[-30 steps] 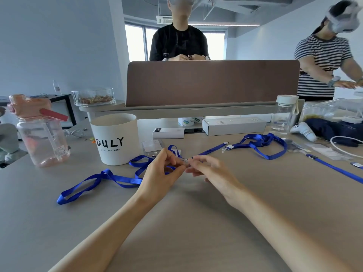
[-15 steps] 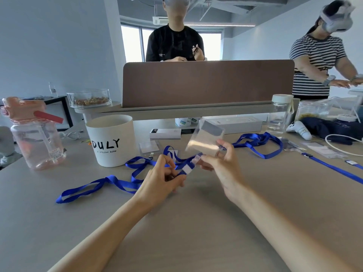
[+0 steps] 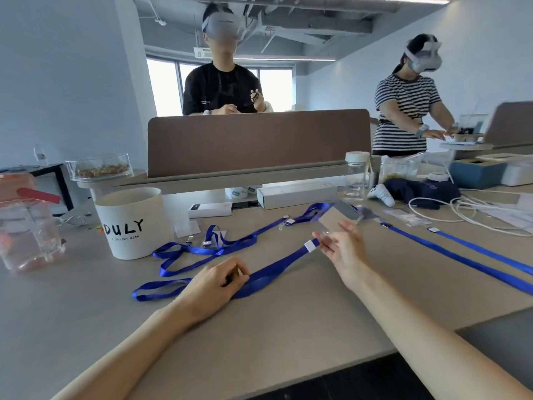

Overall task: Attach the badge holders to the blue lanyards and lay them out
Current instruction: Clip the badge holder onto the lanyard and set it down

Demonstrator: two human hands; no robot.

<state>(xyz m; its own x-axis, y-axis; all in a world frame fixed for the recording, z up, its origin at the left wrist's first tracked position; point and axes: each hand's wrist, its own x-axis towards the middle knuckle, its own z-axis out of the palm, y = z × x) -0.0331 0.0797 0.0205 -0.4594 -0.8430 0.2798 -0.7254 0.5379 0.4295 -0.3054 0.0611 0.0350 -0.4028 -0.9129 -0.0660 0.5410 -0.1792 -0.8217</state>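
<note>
A blue lanyard (image 3: pixel 277 267) stretches taut across the table between my two hands. My left hand (image 3: pixel 213 287) pinches its strap near the looped end. My right hand (image 3: pixel 343 249) holds the lanyard's clip end, just past the white tag (image 3: pixel 311 246), with a clear badge holder (image 3: pixel 339 215) standing up above its fingers. Another blue lanyard (image 3: pixel 202 250) lies tangled beside the white cup, and a third (image 3: pixel 305 217) lies farther back. Two straight lanyards (image 3: pixel 461 256) are laid out on the right.
A white cup marked DULY (image 3: pixel 132 223) and a pink water bottle (image 3: pixel 26 223) stand at the left. White boxes (image 3: pixel 297 194), a clear jar (image 3: pixel 356 177) and white cables (image 3: pixel 476 209) sit behind. A brown divider (image 3: pixel 259 140) closes the back; two people work beyond it. The table edge (image 3: pixel 432 327) cuts in front right.
My hands have moved apart: the left slid along the strap toward me, the right moved right with the badge holder, and the lanyard is pulled straight. The view has tilted upward.
</note>
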